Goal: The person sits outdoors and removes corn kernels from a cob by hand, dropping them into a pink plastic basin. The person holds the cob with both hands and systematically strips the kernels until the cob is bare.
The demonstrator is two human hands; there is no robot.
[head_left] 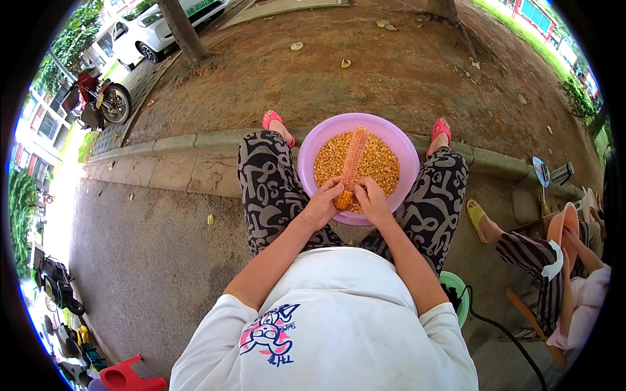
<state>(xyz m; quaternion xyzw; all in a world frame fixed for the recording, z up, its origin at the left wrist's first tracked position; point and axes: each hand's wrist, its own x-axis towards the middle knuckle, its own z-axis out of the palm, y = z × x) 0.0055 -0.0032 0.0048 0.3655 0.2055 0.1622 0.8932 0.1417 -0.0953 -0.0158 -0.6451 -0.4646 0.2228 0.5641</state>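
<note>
A long corn cob (353, 159), mostly stripped to a pinkish core with yellow kernels left at its near end, lies over a purple plastic basin (308, 158). The basin rests between my knees and is filled with loose yellow corn kernels (378, 166). My left hand (321, 203) grips the near end of the cob from the left. My right hand (372, 200) grips the same end from the right, its thumb on the kernels.
A stone kerb (182, 142) runs across in front of my feet in red sandals, with bare earth and a tree trunk (181, 29) beyond. Another seated person (561, 260) is at my right. A motorbike (98, 98) and a white car (147, 29) stand at far left.
</note>
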